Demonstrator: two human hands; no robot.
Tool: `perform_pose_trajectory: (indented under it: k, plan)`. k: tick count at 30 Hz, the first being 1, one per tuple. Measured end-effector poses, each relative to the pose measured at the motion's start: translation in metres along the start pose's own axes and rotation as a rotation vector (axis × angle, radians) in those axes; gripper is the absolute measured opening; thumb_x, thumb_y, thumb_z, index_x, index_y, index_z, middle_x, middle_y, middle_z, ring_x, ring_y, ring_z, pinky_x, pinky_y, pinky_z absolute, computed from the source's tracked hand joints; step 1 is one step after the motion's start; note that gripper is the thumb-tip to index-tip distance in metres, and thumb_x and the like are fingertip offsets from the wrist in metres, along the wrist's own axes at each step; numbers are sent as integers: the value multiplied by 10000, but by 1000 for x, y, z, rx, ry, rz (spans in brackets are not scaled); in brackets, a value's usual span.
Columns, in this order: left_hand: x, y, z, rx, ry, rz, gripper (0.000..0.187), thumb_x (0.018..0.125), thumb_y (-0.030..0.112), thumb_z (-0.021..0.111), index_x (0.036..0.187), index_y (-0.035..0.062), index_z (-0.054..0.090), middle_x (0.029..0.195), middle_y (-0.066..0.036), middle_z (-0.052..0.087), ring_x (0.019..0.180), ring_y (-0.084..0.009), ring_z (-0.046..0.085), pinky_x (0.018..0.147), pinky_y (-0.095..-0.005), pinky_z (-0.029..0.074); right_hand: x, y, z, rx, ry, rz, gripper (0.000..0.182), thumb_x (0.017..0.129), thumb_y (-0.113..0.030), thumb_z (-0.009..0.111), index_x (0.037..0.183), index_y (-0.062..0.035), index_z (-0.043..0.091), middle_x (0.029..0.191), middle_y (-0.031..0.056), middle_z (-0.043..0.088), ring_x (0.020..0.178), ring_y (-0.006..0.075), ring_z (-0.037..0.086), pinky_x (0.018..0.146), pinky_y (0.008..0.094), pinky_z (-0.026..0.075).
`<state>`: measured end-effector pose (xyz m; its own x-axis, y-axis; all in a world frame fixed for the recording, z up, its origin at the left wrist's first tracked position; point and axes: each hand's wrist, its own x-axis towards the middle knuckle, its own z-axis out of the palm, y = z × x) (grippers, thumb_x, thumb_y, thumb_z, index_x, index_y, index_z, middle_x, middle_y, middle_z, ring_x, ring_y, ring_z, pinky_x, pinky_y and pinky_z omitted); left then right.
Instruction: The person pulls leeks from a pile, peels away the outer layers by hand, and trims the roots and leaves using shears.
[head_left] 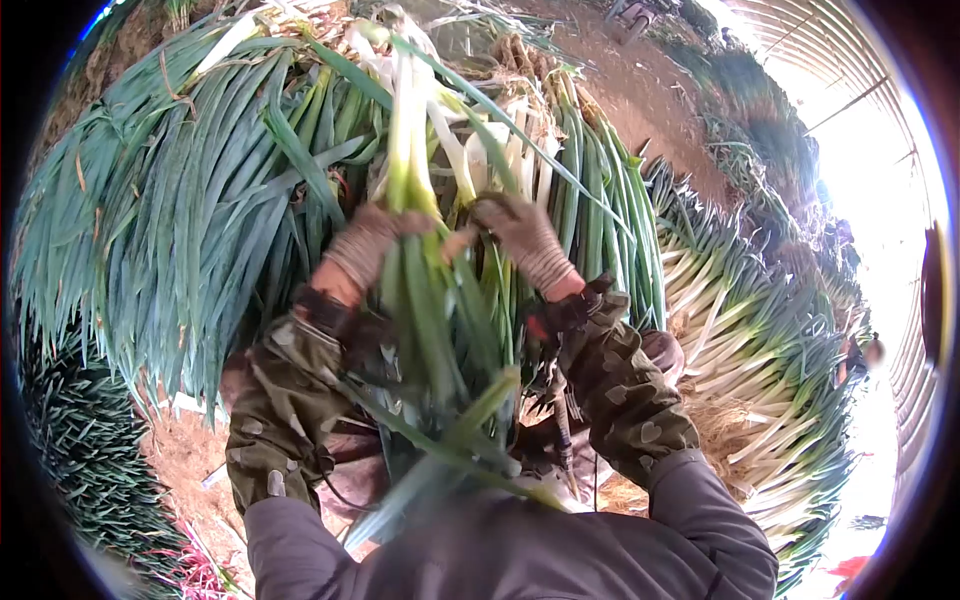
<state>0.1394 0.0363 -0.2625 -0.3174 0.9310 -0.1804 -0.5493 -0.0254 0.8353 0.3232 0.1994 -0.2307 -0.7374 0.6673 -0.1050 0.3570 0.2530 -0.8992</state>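
Bare soil floors a plastic-roofed tunnel (850, 60) lined with heaped leeks. One bundle (430, 250) of long leeks, white shanks up and flat green leaves trailing toward the lap, stands upright between both gloved hands at centre. Left hand (365, 245) has its knit-gloved fingers closed around the bundle's left side; right hand (520, 235) grips the right side, fingers curled shut. Two big piles flank it: a leafy one (170, 190) left, a white-stalked one (740, 320) right.
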Motion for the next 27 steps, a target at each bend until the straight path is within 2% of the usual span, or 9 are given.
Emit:
perform_pose_trajectory:
  k: [1,3,6,10,12,17,21,26,27]
  plan:
    - [-3,24,-7,-48,-91,-44,327,773,104,832,1003,-28,642,850,-145,698,716,-278,715,822,-418,631,5,5,-9,-226,170,-55,349,971,-153,626,1262,39,621,1089,172,729,877,200,708,820,333,568]
    - [-28,63,-4,-53,-2,66,362,809,147,780,1089,-20,622,852,-178,719,753,-281,733,709,-380,639,24,54,-37,-97,339,55,332,942,-240,660,1139,26,683,999,200,748,861,261,732,808,377,568]
    - [-40,80,-29,48,139,125,366,816,156,766,1109,-6,620,886,-141,710,735,-258,723,688,-364,629,22,88,-50,-604,179,38,373,899,-328,683,1062,7,702,925,222,737,863,346,727,811,448,558]
    - [-36,63,-47,136,169,90,387,806,151,784,1131,11,626,924,-109,701,744,-235,717,684,-348,621,12,74,-18,-785,172,119,359,871,-379,673,945,-28,684,892,236,720,883,426,701,806,510,543]
    - [-35,54,-35,163,204,105,326,784,122,771,1067,-4,669,892,-104,704,680,-209,687,641,-334,586,6,67,-3,-801,178,83,404,860,-406,685,960,-15,676,875,238,718,872,427,705,792,503,551]
    - [-27,45,-43,228,175,123,417,740,135,839,1117,45,686,942,-35,694,783,-160,657,736,-307,548,11,69,21,-851,207,200,639,843,-567,686,1026,43,636,869,264,711,874,417,720,768,475,577]
    - [-24,38,-48,209,151,117,441,733,132,849,1134,43,689,968,-36,701,800,-156,656,734,-303,537,33,95,40,-1049,376,208,810,817,-677,672,1150,56,582,1030,230,664,872,411,722,762,468,588]
    - [-16,25,-50,250,111,153,372,788,70,803,1129,19,663,938,-72,706,743,-198,685,643,-337,591,61,110,56,-1082,352,381,393,1035,-375,503,1219,-37,580,1068,169,631,870,282,707,650,421,605]
    - [-17,25,-46,169,70,126,364,792,86,809,1123,25,671,943,-59,705,763,-187,682,667,-331,582,62,111,58,-1029,352,383,401,1029,-355,517,1222,-8,577,1072,158,627,892,311,712,683,426,609]
